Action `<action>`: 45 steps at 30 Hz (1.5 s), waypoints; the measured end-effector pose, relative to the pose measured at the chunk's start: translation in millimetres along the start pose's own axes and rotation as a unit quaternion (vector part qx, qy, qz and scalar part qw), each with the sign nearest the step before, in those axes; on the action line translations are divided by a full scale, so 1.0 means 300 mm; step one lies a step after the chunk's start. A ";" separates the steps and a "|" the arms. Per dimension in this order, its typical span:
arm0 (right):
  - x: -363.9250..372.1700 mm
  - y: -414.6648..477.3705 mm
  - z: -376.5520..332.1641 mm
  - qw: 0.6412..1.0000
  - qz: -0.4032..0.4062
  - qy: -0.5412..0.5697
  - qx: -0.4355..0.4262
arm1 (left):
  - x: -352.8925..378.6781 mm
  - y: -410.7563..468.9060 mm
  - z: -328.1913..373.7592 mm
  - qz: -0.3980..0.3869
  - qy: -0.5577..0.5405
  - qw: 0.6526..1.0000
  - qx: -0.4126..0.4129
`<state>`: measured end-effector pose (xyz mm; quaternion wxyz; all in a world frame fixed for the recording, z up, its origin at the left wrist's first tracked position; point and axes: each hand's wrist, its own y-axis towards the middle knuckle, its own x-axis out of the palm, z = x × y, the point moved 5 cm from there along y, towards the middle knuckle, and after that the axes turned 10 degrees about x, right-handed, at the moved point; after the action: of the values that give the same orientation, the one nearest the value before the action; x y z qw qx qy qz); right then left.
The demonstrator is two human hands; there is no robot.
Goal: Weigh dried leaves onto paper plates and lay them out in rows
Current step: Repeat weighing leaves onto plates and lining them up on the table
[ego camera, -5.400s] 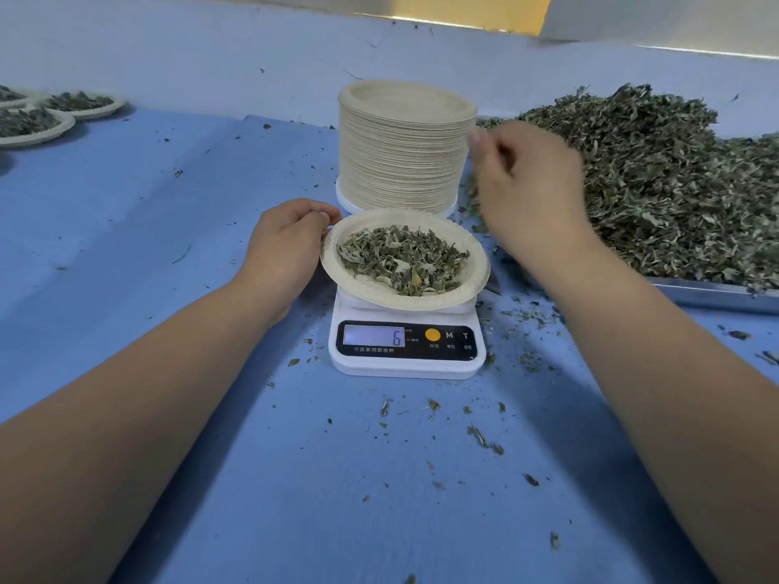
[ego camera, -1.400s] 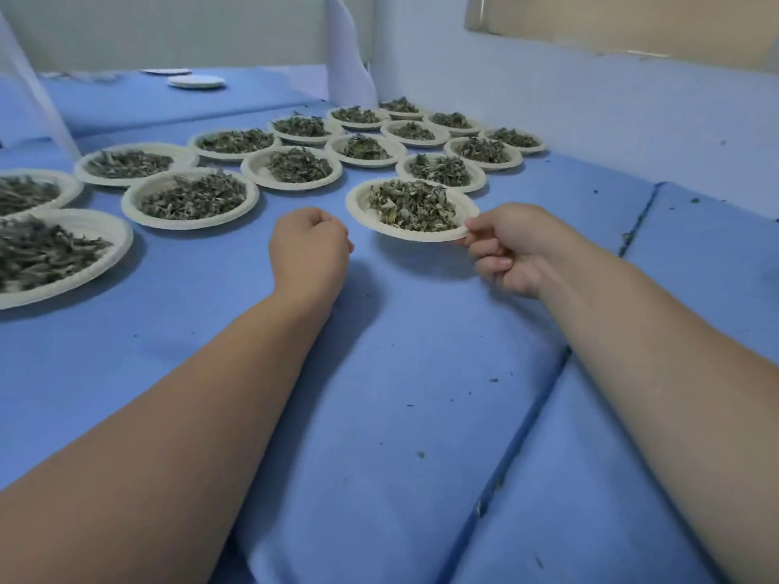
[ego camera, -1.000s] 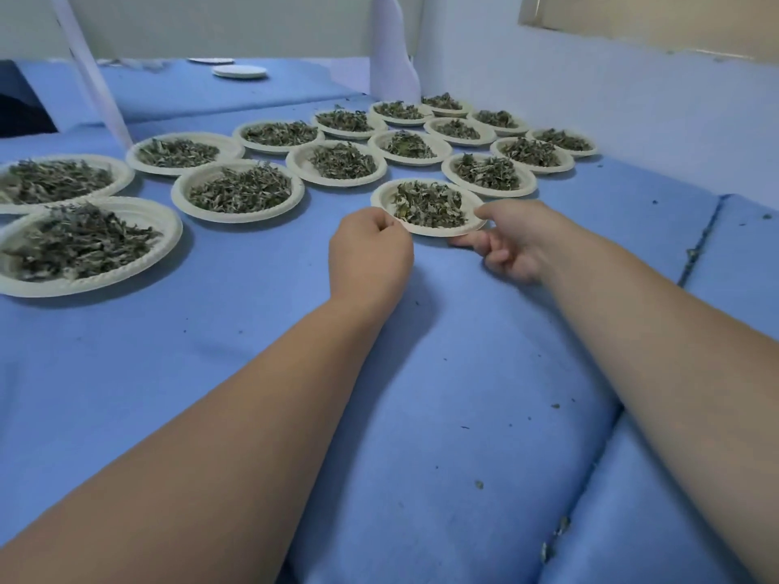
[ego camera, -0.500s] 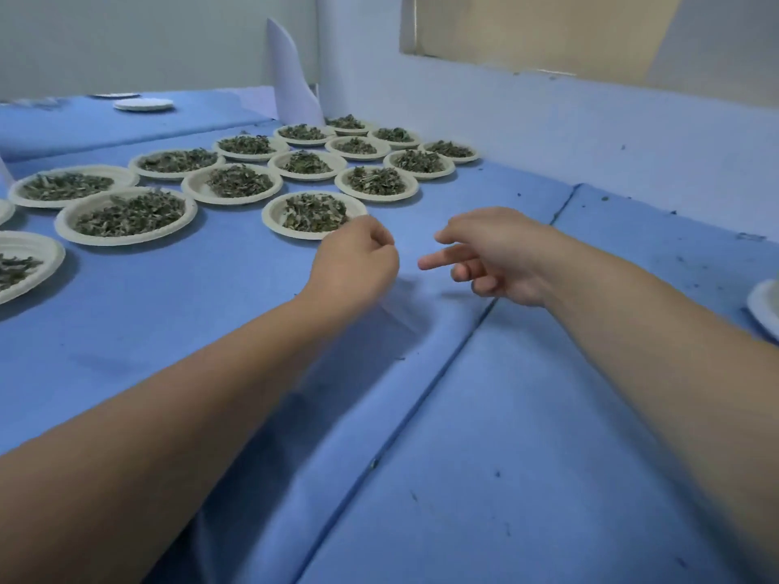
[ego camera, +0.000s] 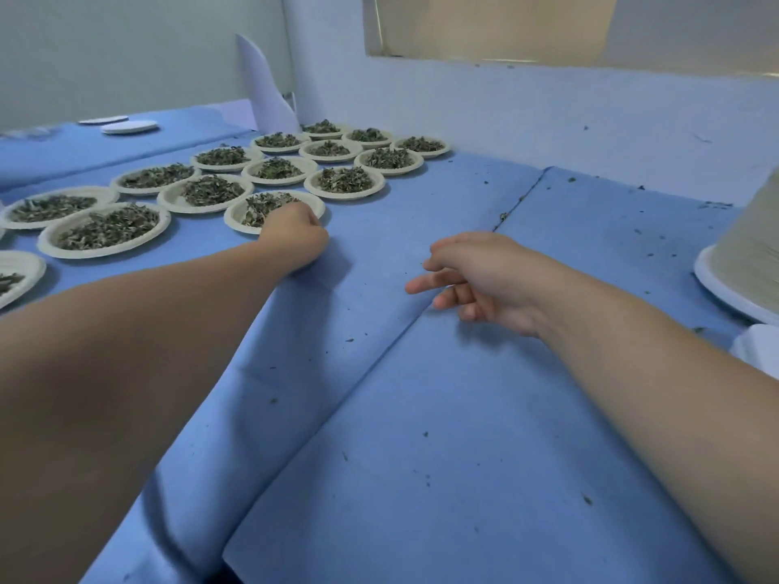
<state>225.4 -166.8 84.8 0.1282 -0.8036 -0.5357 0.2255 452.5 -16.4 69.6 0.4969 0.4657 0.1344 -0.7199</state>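
Note:
Several paper plates of dried leaves lie in rows on the blue cloth at the upper left. The nearest plate of the rows sits at the right front end. My left hand is curled, knuckles up, over that plate's near right rim; its fingertips are hidden, so a grip cannot be made out. My right hand hovers low over the cloth to the right, apart from the plates. Its fingers are loosely bent, one pointing left, and it holds nothing.
A tall stack of unused paper plates stands at the right edge on a white base. A white scale corner shows below it. A cloth seam runs diagonally. Leaf crumbs dot the cloth. The wall is behind.
The plate of leaves went from the scale to the end of the rows. My right hand has let go and drawn back right. The view has swung right, bringing the plate stack in.

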 end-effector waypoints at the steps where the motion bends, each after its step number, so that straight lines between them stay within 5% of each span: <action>1: 0.013 0.003 0.001 1.000 -0.008 -0.003 -0.001 | -0.002 0.005 -0.002 -0.005 0.011 1.000 0.001; 12: 0.047 0.023 -0.027 0.999 -0.026 -0.011 -0.020 | 0.044 -0.038 0.084 0.028 -0.035 0.998 0.043; 22: -0.230 -0.151 0.027 0.992 0.099 0.000 -0.080 | 0.160 -0.272 0.663 0.038 -0.240 0.949 0.199; 34: -0.802 -0.596 0.348 0.943 0.292 0.120 -0.102 | 0.378 -0.596 1.355 -0.062 -0.359 0.862 0.352; 40: -1.029 -0.775 0.525 0.879 0.468 0.039 -0.082 | 0.426 -0.653 1.544 -0.016 -0.335 0.836 0.435; 45: -1.131 -0.841 0.677 0.731 0.600 -0.322 -0.030 | 0.468 -0.569 1.655 -0.011 -0.122 0.854 0.506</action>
<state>-188.7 -386.5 98.3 -0.2380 -0.8405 0.0427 0.4849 32.4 -345.0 173.9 0.1973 0.5599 -0.3045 -0.7449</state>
